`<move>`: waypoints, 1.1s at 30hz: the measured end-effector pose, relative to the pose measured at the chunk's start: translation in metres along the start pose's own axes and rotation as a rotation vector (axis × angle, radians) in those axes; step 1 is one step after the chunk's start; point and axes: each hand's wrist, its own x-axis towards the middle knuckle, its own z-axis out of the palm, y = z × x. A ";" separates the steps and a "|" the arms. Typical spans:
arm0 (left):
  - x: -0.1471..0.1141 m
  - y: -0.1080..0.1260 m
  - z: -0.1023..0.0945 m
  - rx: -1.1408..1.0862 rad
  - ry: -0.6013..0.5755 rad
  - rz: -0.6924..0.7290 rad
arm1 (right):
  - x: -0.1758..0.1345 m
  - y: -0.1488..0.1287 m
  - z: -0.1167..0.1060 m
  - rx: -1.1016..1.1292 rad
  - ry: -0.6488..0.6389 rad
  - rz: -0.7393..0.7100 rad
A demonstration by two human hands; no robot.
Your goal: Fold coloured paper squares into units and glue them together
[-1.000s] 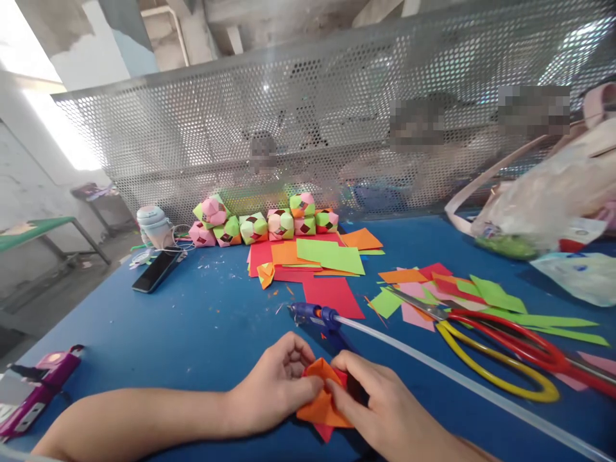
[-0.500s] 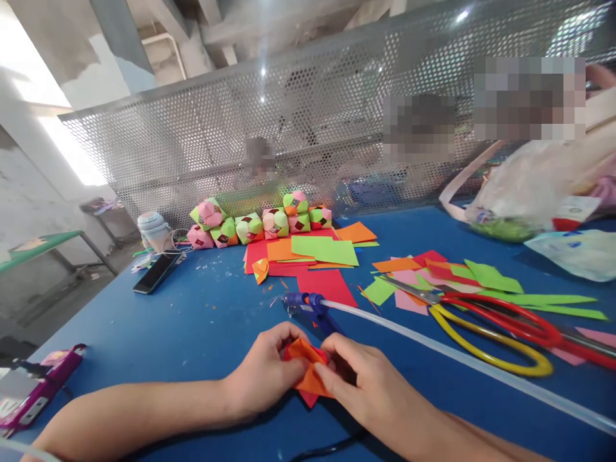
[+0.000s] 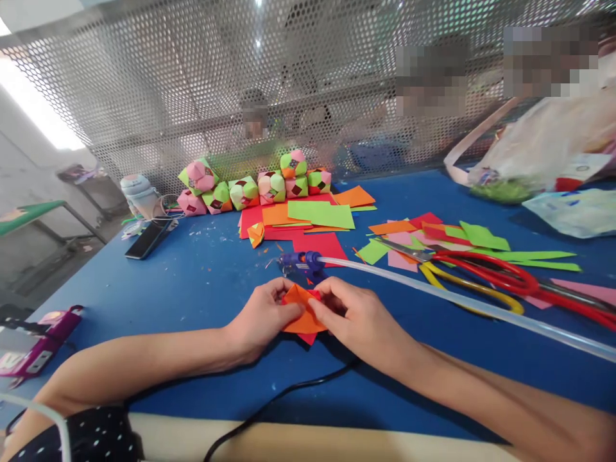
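Between both hands is a folded piece of orange and red paper (image 3: 299, 321), its red corner pointing down toward me. My left hand (image 3: 264, 317) pinches its left side, thumb on top of the orange face. On the right side, my right hand (image 3: 359, 316) grips it between thumb and fingers, with some fingertips hidden behind the paper. Just beyond the hands lies a blue glue gun (image 3: 303, 262) with a long translucent glue stick (image 3: 423, 282) running off to the right. A small folded orange paper piece (image 3: 256, 234) rests farther back.
Folded paper balls (image 3: 243, 192) line the metal mesh screen (image 3: 192, 96). Red, orange and green sheets (image 3: 320, 215) lie before them. To the right are paper scraps (image 3: 481, 237), red- and yellow-handled scissors (image 3: 486, 263) and plastic bags (image 3: 543, 141). At left: a phone (image 3: 148, 239), cup (image 3: 138, 196) and purple power strip (image 3: 48, 340).
The camera has tilted down, so the table's near edge and a black cable now show more. Both hands still hold the paper, whose orange face is now spread wider and flatter.
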 end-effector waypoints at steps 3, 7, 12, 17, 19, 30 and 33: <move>-0.001 -0.001 -0.001 0.034 -0.065 0.015 | -0.001 0.000 0.001 -0.022 0.011 -0.016; -0.003 -0.002 -0.003 0.155 -0.077 0.031 | -0.002 -0.001 -0.002 -0.041 -0.012 -0.035; -0.004 -0.004 -0.003 0.235 -0.062 0.090 | -0.002 -0.003 -0.006 -0.058 -0.041 -0.069; -0.004 -0.001 -0.005 0.252 -0.146 0.107 | 0.001 -0.004 -0.013 -0.083 -0.104 -0.081; -0.004 -0.001 -0.006 0.236 -0.164 0.117 | 0.003 -0.004 -0.016 -0.067 -0.124 -0.037; 0.002 -0.010 -0.008 0.090 -0.087 0.125 | 0.006 -0.009 -0.027 -0.096 -0.140 0.059; 0.005 -0.011 -0.010 0.074 -0.040 0.107 | 0.013 -0.004 -0.038 -0.275 -0.106 0.143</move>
